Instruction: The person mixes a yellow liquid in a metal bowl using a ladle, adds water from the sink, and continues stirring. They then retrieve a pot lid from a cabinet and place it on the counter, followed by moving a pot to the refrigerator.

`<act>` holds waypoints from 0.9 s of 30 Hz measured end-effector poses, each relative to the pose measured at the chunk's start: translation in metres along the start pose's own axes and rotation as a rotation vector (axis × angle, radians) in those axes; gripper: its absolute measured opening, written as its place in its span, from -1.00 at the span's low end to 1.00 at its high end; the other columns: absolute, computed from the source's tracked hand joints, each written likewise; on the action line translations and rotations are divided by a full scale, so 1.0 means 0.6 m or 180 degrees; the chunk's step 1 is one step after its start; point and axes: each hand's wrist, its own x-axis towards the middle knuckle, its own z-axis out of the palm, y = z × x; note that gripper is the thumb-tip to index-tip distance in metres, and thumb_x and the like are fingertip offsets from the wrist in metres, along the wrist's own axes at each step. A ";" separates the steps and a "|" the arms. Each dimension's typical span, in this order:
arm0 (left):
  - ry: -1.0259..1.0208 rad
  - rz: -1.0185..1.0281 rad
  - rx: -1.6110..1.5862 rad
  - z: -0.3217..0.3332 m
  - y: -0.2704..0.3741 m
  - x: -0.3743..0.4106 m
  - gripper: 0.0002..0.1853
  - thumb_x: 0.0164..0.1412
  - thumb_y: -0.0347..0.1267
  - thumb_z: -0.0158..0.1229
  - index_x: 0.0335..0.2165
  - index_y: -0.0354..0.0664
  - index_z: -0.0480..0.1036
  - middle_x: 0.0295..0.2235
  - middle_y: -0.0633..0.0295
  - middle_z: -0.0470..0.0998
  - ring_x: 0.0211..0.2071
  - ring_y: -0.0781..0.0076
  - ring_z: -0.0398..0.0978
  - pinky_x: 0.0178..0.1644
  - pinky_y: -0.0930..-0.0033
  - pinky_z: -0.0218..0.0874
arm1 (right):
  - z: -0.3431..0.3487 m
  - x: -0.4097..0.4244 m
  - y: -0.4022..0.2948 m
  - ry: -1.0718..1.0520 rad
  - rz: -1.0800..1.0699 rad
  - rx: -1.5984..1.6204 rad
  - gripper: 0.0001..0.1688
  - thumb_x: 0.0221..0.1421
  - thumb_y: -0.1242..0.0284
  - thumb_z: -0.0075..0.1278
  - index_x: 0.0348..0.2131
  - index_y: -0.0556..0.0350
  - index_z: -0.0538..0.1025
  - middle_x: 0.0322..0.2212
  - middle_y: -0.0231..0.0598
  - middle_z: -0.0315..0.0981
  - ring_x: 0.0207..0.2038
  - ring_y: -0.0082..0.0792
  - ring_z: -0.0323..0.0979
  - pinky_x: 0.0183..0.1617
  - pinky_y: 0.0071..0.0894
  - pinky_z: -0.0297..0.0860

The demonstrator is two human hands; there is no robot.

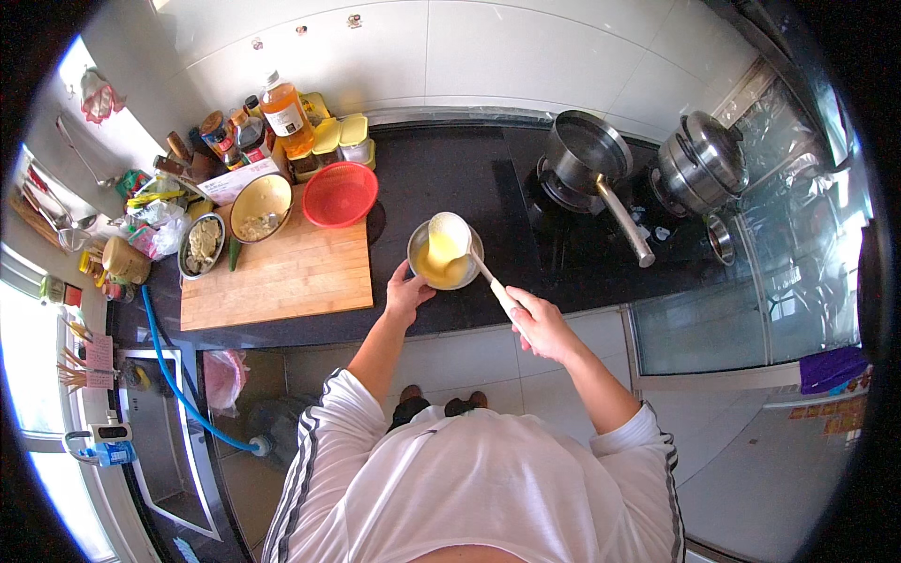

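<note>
My right hand (pixel 540 322) grips the pale handle of a white-bowled ladle (pixel 455 224). The ladle's head is over a small metal bowl (pixel 467 279) on the black counter, with yellow liquid in it. More yellow liquid (pixel 428 263), which looks like beaten egg or batter, lies in the metal bowl. Whether the ladle touches the bowl's inside is hard to tell. With thumb and fingers, my left hand (pixel 408 292) holds the bowl's near left rim.
Left of the bowl lies a wooden cutting board (pixel 303 271) with a red plastic basket (pixel 341 195), a yellow bowl (pixel 262 198) and a dish of dough-like food (pixel 203 245). To the right, a saucepan (pixel 590 151) and a lidded steel pot (pixel 704 162) stand on the gas stove.
</note>
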 end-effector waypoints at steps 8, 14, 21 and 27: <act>-0.0029 0.0035 -0.0085 -0.004 0.000 -0.001 -0.36 0.03 -0.54 0.08 0.09 -0.15 0.05 -0.37 0.14 0.48 -0.48 0.36 0.50 -0.41 0.33 0.39 | 0.012 0.024 0.046 0.0895 -0.1081 -0.1963 -0.50 0.08 0.43 -0.17 0.04 0.09 0.20 -0.46 0.04 0.43 -0.42 -0.02 0.43 -0.36 -0.07 0.36; -0.0098 0.0047 -0.0072 0.001 0.001 -0.003 -0.35 0.03 -0.54 0.08 0.10 -0.16 0.04 -0.37 0.13 0.48 -0.48 0.37 0.50 -0.40 0.33 0.40 | 0.035 0.039 0.069 0.0164 -0.0321 -0.0347 -0.50 0.12 0.38 -0.20 0.06 0.06 0.18 -0.55 -0.08 0.37 -0.67 -0.25 0.38 -0.62 -0.27 0.35; -0.0093 0.0028 -0.0076 0.001 0.002 -0.002 -0.38 0.05 -0.56 0.03 0.09 -0.15 0.06 -0.37 0.13 0.48 -0.48 0.36 0.50 -0.43 0.35 0.40 | 0.026 0.041 0.060 -0.0738 0.0821 0.2600 -0.52 0.19 0.35 -0.29 0.09 0.01 0.15 -0.56 -0.24 0.35 -0.70 -0.52 0.29 -0.76 -0.59 0.21; -0.0083 0.0054 0.0000 -0.003 -0.001 0.002 -0.38 0.03 -0.58 0.03 0.09 -0.15 0.07 -0.35 0.11 0.47 -0.47 0.35 0.50 -0.41 0.33 0.41 | 0.015 0.009 0.027 -0.0322 0.0351 0.1116 -0.52 0.19 0.39 -0.28 0.10 0.00 0.16 -0.56 -0.28 0.33 -0.70 -0.59 0.26 -0.76 -0.62 0.20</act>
